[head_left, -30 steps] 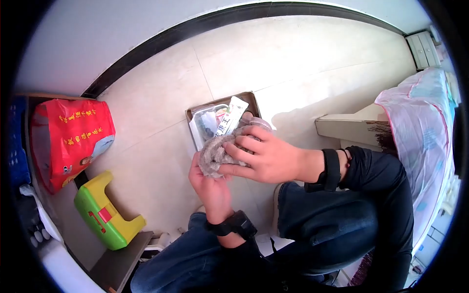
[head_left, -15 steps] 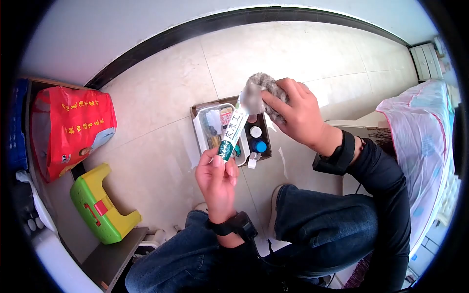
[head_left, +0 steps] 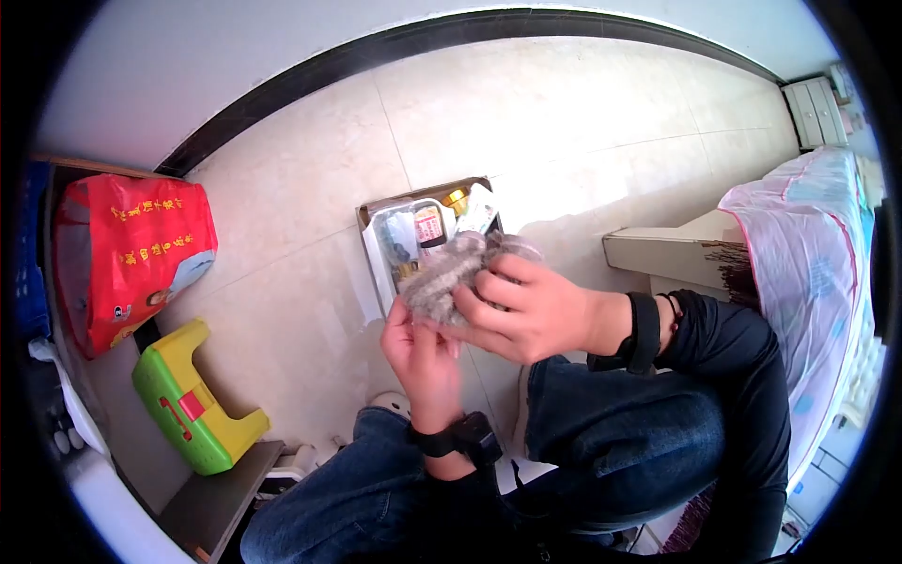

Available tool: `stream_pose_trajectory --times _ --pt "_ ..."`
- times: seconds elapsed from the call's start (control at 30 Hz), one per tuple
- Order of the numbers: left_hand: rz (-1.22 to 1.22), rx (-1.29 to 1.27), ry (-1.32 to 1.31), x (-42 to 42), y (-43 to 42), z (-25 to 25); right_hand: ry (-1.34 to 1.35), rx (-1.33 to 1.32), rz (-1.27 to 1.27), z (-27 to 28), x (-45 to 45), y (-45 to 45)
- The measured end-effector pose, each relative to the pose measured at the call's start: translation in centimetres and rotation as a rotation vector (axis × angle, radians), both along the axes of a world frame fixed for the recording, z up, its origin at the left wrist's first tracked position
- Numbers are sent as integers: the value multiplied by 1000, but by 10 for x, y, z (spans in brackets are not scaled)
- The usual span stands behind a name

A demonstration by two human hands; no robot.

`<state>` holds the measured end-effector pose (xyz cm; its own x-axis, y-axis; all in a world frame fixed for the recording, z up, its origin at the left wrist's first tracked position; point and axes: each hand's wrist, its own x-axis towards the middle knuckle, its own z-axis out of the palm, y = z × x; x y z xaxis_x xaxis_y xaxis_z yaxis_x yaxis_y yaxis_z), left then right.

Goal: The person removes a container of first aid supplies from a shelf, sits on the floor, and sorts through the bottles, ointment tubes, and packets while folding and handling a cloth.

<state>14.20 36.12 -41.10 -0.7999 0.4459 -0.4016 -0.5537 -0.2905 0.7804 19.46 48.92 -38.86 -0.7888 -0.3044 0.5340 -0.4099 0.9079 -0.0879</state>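
A grey fluffy cloth (head_left: 443, 284) is bunched in my right hand (head_left: 526, 310), whose fingers curl over it. The cloth wraps round a white tube (head_left: 479, 209), of which only the upper end shows. My left hand (head_left: 423, 352) pinches the tube's lower end under the cloth, where the grip is mostly hidden. Behind both hands, a brown box (head_left: 368, 218) stands on the floor with a white tray (head_left: 383, 273) in it. A clear packet, a small labelled item (head_left: 429, 226) and a yellow-capped item (head_left: 456, 200) lie inside.
At the left are a red bag (head_left: 141, 254) and a green and yellow plastic stool (head_left: 193, 404). A pale wooden ledge (head_left: 667, 246) and a sheet-covered piece of furniture (head_left: 799, 226) stand at the right. My knees frame the near floor.
Half a second ago the cloth was at the tube's upper end, with the printed tube exposed. My right hand has brought it down and left, over the tube near my left hand.
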Motion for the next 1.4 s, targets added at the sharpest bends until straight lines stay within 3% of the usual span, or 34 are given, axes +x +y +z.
stream_pose_trajectory --times 0.1,0.27,0.4,0.47,0.53,0.67,0.8,0.87,1.07,1.13,1.23,1.3,1.4 --pt "-120 144 -1 -8 -11 -16 -71 53 -20 -5 -5 7" --pt "-114 58 37 -9 -9 -13 -114 68 -163 -15 -5 24" --pt "-76 57 95 -11 -12 -18 -319 -52 -505 -22 -6 45" --pt "-4 375 -84 -17 -18 -19 -284 -64 -503 -25 -4 56" --pt "17 393 -115 -23 -22 -30 -273 -71 -456 -27 -3 53" --pt "-70 304 -196 -23 -14 -36 -267 -112 -151 -19 -3 32" --pt "-65 243 -247 -11 -9 -42 -243 -153 -88 -21 0 16" --pt "17 64 -209 -11 0 -34 -264 -199 -92 -19 2 18" --pt "-95 -75 -70 -14 2 -34 -397 -315 -114 -24 8 13" --pt "-107 -87 -84 -13 3 -34 -415 -526 -149 -25 10 11" --pt "-213 -111 -30 -11 3 -34 -409 -623 -279 -23 11 8" --pt "-322 -123 109 -8 3 -36 -393 -621 -291 -23 10 8" --pt "-285 -71 49 -10 3 -35 -356 -576 -234 -21 10 9"
